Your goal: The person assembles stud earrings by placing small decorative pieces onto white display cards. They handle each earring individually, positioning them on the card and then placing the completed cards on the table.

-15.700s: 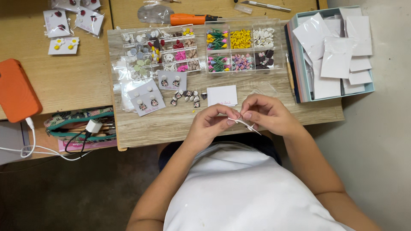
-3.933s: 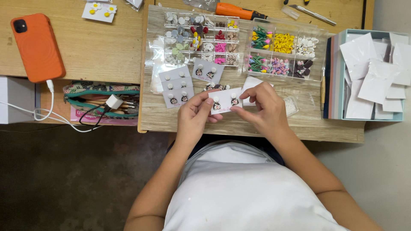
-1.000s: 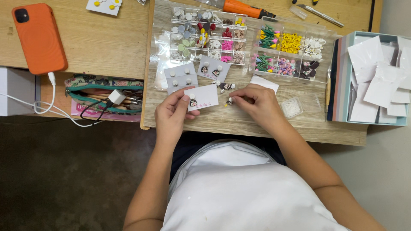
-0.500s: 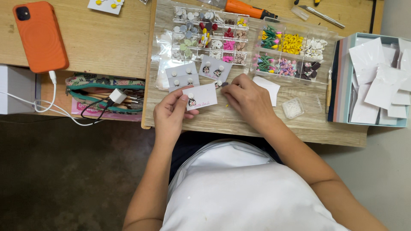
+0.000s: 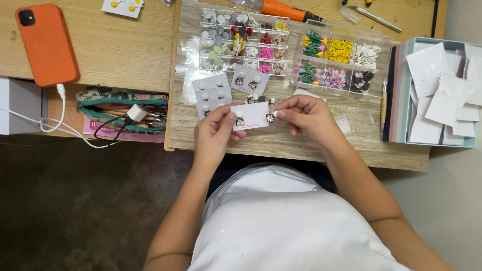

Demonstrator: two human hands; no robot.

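Observation:
My left hand (image 5: 215,133) pinches the left edge of a small white earring card (image 5: 251,116) that carries one dark flower stud on its left side. My right hand (image 5: 306,118) pinches a second small dark flower stud (image 5: 270,118) at the card's right edge. Both hands hover just above the light wooden board (image 5: 281,143). A few loose studs (image 5: 257,99) lie on the board right behind the card.
Finished earring cards (image 5: 213,94) lie left of the hands. Two clear compartment boxes (image 5: 243,41) (image 5: 340,62) of beads and studs stand behind. A pale blue box of blank white cards (image 5: 442,93) sits right. Orange phone (image 5: 46,42), charger cable and pencil pouch (image 5: 123,111) lie left.
My right hand reached to the loose studs behind the card, picked one up and brought it back to the card's right edge. My left hand kept hold of the card.

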